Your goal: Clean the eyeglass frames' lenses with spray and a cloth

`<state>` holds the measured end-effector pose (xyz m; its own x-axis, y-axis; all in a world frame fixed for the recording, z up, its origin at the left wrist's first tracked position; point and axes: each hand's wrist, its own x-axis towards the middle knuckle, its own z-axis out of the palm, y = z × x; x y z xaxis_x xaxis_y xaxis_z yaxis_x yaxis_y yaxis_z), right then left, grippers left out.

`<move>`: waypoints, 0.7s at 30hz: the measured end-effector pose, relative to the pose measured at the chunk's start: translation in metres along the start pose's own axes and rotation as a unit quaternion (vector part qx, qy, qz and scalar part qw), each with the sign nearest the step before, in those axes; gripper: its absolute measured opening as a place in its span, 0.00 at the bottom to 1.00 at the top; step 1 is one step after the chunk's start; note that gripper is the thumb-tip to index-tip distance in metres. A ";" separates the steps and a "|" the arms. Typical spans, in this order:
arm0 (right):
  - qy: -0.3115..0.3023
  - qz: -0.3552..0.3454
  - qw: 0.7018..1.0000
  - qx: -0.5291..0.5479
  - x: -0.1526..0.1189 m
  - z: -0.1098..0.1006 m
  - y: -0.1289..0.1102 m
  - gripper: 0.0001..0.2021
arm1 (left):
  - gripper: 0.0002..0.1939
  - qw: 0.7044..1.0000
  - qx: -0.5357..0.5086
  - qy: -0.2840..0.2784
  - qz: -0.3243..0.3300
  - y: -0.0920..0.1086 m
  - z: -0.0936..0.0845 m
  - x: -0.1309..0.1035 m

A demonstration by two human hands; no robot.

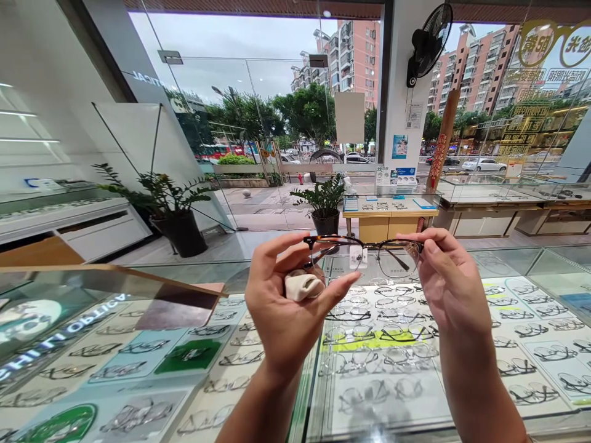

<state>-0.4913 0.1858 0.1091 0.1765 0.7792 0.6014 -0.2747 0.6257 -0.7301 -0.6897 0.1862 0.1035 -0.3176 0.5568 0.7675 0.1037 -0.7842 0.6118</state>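
A pair of eyeglasses [369, 242] with a dark tortoiseshell upper rim is held up level above a glass display case [314, 369]. My left hand [289, 295] grips its left end between the fingers, with a crumpled off-white cloth [303, 285] tucked in the palm and the thumb stretched out below the lens. At the right end, the fingertips of my right hand [450, 277] pinch the frame near the hinge. A small white tag [357, 257] shows at the lens on the left. The temples are partly seen behind the lenses.
Rows of eyeglasses [401, 354] lie in the case below. A wood-edged panel [184, 301] juts in at left. Potted plants [180, 227], a small wooden display counter [390, 224] and a glass front stand beyond; a wall fan [429, 46] hangs above.
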 end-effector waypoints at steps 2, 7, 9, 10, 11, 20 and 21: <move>0.002 0.010 1.000 0.005 0.000 0.000 0.000 0.06 | 0.35 1.000 -0.010 0.003 0.004 0.000 0.001 -0.001; 0.003 0.017 1.000 -0.001 0.001 0.002 0.000 0.09 | 0.34 0.999 -0.020 0.014 0.025 -0.001 0.002 -0.003; 0.003 0.023 1.000 -0.005 0.002 0.003 0.000 0.10 | 0.34 0.999 -0.021 0.020 0.034 -0.001 0.002 -0.004; 0.005 0.023 1.000 -0.006 0.002 0.003 0.000 0.10 | 0.35 0.999 -0.020 0.023 0.037 -0.001 0.003 -0.004; 0.007 0.022 1.000 -0.007 0.002 0.002 0.001 0.10 | 0.35 0.999 -0.019 0.024 0.039 -0.001 0.003 -0.004; -0.020 -0.004 1.000 -0.022 -0.003 0.001 -0.001 0.10 | 0.32 0.993 -0.090 -0.027 -0.067 -0.015 0.002 0.007; -0.029 -0.022 0.999 -0.022 -0.004 0.001 -0.002 0.10 | 0.33 0.987 -0.112 -0.043 -0.104 -0.017 0.002 0.010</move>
<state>-0.4928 0.1814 0.1085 0.1316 0.7486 0.6498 -0.2260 0.6610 -0.7156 -0.6925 0.2052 0.1011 -0.2274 0.7260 0.6491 -0.1701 -0.6859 0.7075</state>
